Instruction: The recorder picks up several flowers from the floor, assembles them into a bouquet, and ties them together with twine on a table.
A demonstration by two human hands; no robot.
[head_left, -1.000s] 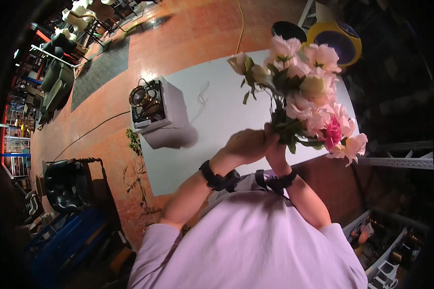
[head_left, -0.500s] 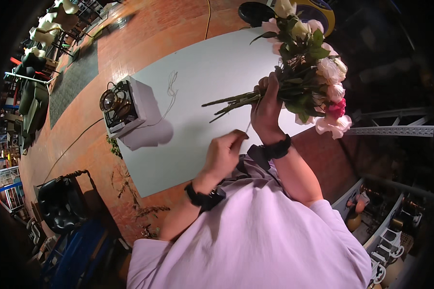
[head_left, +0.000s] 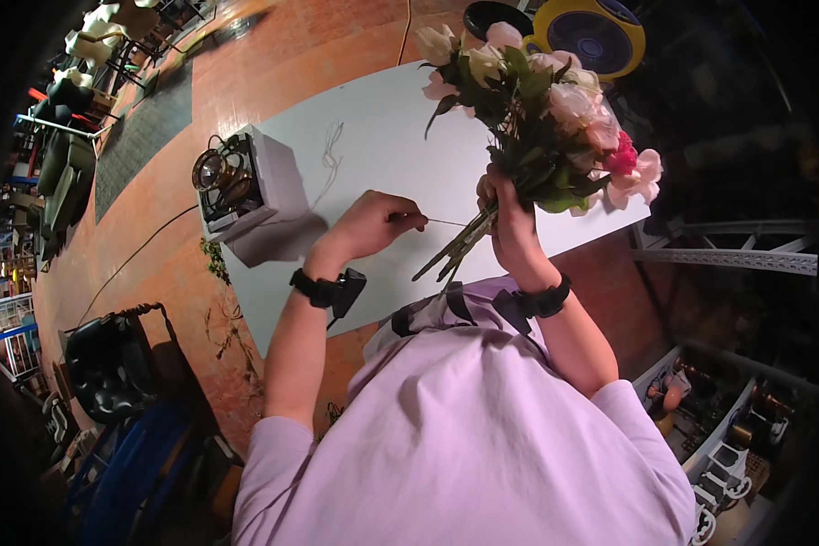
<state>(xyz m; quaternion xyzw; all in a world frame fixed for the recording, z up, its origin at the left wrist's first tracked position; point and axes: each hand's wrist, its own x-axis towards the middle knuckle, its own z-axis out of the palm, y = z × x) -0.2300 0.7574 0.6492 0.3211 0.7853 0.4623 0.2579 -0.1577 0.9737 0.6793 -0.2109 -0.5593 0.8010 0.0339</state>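
Observation:
My right hand [head_left: 511,218] is closed round the stems of a bouquet of flowers [head_left: 555,118], mostly pale pink and white with one bright pink bloom. The bare stems [head_left: 455,247] slant down and left below my fist, and the blooms lean up and right. A thin string [head_left: 446,221] runs taut from the stems to my left hand [head_left: 373,223], whose fingers pinch its end. Both hands are above the white table [head_left: 373,127]. The far side of the stems is hidden by my right hand.
A white box [head_left: 278,177] with a metal lamp-like device [head_left: 225,177] stands at the table's left edge. Loose pale cord [head_left: 333,155] lies on the tabletop. Beyond the table are a yellow round-framed object [head_left: 591,41] and a black disc [head_left: 498,20]. A black tufted seat [head_left: 109,369] stands at lower left.
My left hand has moved left and up, drawing the string out sideways. The bouquet has tilted, so its stems now point more toward me and its blooms have shifted left.

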